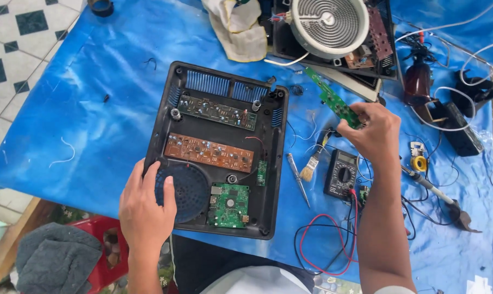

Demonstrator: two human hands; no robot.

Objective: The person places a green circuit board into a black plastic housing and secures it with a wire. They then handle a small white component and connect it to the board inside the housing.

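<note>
An open black plastic appliance case [268, 179] lies on a blue sheet [94, 92]. Inside it are a dark green circuit board [219, 112], a brown circuit board [208, 152], a small square green board [229, 206] and a round black fan grille [189, 190]. My left hand [146, 209] rests on the case's near left corner, fingers on the grille. My right hand [374, 130] is raised to the right of the case and grips a long narrow green circuit board [331, 98] by its lower end.
A multimeter [341, 173] with red and black leads, a small brush [312, 166] and a screwdriver [298, 177] lie right of the case. A soldering iron [437, 197] is further right. A round coil heater [329, 23] in another case and a cloth [241, 30] sit at the back.
</note>
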